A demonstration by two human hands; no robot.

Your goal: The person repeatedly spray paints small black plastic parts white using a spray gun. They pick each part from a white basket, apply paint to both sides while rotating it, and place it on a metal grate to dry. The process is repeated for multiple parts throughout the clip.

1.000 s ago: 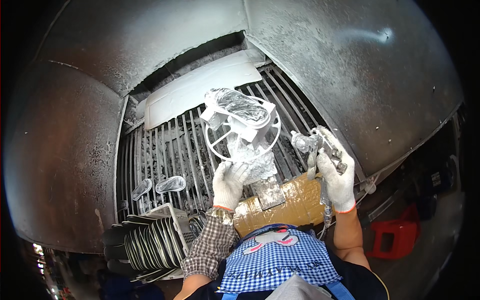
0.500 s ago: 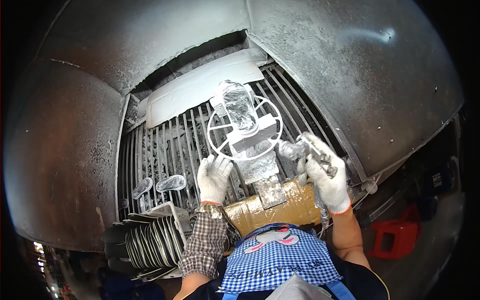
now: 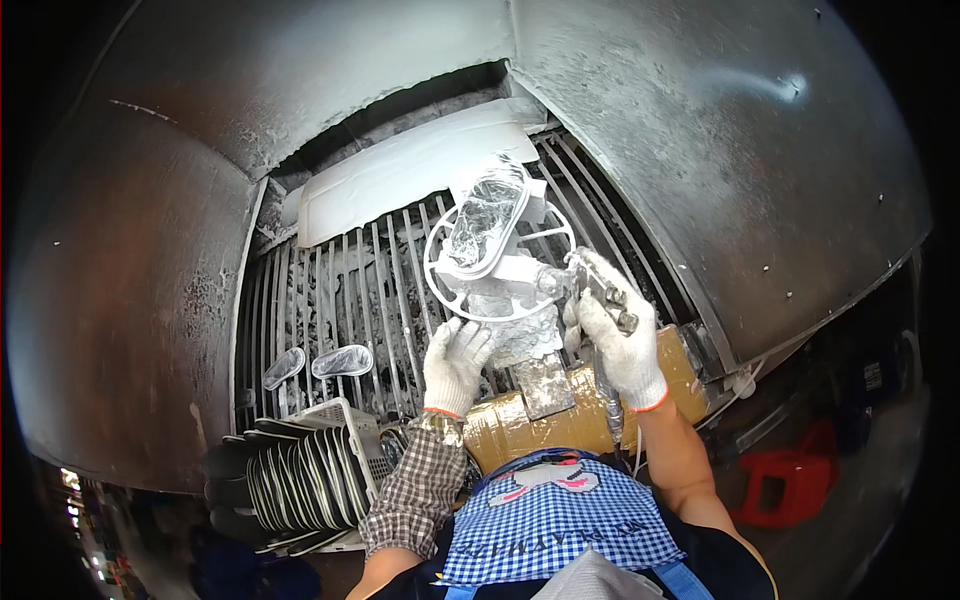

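Observation:
A white spoked wheel (image 3: 432, 275) lies flat above the bars. On it rests a sole-shaped piece (image 3: 484, 215) with a white rim and crinkled, shiny film over its middle, its far end tilted to the right. My left hand (image 3: 455, 368), in a white knit glove, is at the wheel's near left rim, fingers spread and holding nothing; whether the fingertips touch the rim I cannot tell. My gloved right hand (image 3: 625, 345) is closed around a metal spray gun (image 3: 600, 285), with its nozzle end pointing left, close to the wheel's right side.
Metal bars (image 3: 345, 265) form a grate inside a dark metal booth (image 3: 640, 120). A pale board (image 3: 400, 175) lies at the back. Two small film-covered ovals (image 3: 342, 361) sit at left. A white basket (image 3: 368, 450) holds several dark soles (image 3: 305, 475). A taped brown box (image 3: 500, 425) stands in front.
The wheel and the piece on it have turned clockwise. My right hand has brought the spray gun left, close to the wheel. My left hand has shifted slightly right along the rim.

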